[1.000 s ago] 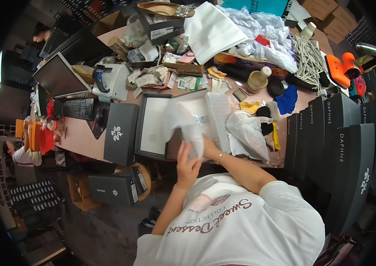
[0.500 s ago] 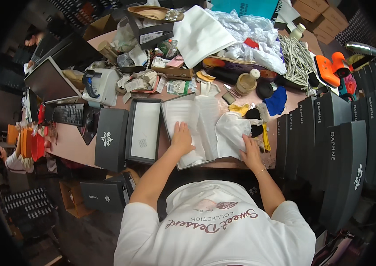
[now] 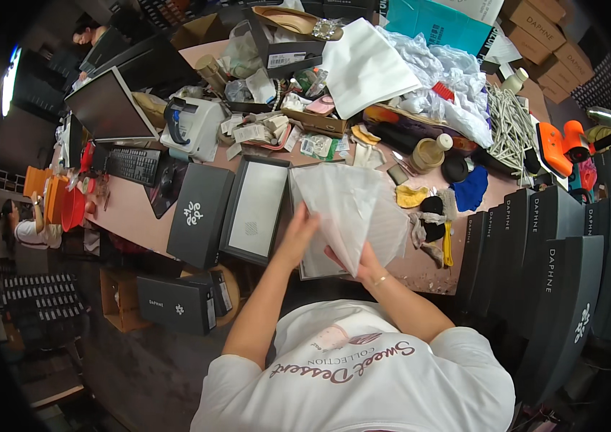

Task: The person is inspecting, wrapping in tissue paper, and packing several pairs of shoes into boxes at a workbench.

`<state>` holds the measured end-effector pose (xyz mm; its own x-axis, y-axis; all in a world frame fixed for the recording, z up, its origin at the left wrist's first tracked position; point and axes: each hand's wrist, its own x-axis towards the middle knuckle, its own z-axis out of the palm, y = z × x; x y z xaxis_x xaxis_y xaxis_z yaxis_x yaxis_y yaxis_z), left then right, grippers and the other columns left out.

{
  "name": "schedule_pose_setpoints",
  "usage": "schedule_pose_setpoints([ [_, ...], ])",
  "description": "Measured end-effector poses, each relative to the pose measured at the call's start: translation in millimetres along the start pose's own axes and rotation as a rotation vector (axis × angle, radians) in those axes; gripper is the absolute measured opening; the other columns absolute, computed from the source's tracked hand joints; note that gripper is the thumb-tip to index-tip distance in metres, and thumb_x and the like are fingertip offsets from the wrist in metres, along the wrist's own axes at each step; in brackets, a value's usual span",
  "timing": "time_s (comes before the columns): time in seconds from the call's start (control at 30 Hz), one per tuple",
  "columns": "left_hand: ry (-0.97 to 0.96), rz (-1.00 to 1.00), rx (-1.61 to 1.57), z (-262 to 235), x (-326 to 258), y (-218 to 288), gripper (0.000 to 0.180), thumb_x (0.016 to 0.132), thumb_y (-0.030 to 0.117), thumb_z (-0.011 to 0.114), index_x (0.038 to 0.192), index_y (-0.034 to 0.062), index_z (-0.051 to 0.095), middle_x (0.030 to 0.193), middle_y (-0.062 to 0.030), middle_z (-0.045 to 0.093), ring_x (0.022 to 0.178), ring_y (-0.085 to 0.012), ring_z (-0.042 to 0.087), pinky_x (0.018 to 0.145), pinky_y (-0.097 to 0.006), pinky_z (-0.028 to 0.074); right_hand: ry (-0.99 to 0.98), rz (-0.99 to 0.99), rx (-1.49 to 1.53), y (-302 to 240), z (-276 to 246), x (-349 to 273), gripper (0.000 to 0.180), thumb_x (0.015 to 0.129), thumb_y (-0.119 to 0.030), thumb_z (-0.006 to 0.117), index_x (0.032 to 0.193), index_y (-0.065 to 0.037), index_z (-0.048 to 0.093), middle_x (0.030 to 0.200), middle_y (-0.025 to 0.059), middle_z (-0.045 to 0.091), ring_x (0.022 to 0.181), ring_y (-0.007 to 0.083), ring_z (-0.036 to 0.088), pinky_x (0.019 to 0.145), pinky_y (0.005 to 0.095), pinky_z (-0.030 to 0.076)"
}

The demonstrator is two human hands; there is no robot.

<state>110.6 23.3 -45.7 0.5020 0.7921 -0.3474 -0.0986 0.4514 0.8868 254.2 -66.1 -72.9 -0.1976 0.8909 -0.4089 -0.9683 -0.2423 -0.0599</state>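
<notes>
Now that the white wrapping sheet [image 3: 346, 205] is up off the worktop [image 3: 129, 225], right hand [image 3: 363, 265] pinches its lower tip; left hand [image 3: 300, 234] half-curled alongside, hold unclear. Sheet just right of open shoebox [image 3: 261, 191].

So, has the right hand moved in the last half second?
Yes. The right hand has moved left, farther from the yellow strip lying on the table.

We see a creased, translucent white sheet [image 3: 345, 205], narrowing toward our right hand [image 3: 369, 265], our left hand [image 3: 301, 232] at its edge.
</notes>
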Motion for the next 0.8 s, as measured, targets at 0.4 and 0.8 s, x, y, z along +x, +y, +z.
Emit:
schedule_pose_setpoints([
  [0.4, 0.019, 0.203, 0.553, 22, 32, -105, 0.072, 0.081, 0.015, 0.066, 0.139, -0.0056, 0.028, 0.136, -0.0275, 0.039, 0.127, -0.0377, 0.039, 0.106, -0.038, 0.031, 0.422, 0.344, -1.146, -46, -76, -112, 0.025, 0.093, -0.016, 0.052, 0.112, -0.001, 0.057, 0.113, 0.0127, 0.057, 0.095, 0.0164, 0.059, 0.08, 0.0306, 0.051],
  [0.8, 0.335, -0.054, 1.28, -119, -25, -66, 0.04, 0.083, 0.015, 0.063, 0.117, -0.0033, 0.053, 0.104, -0.0204, 0.057, 0.101, -0.0382, 0.054, 0.088, -0.041, 0.044, -0.143, -0.673, -2.442, -3, 24, 39, 0.091, 0.074, -0.042, 0.07, 0.142, -0.002, 0.025, 0.143, 0.0218, 0.031, 0.135, 0.0379, 0.025, 0.111, 0.0481, 0.018],
])
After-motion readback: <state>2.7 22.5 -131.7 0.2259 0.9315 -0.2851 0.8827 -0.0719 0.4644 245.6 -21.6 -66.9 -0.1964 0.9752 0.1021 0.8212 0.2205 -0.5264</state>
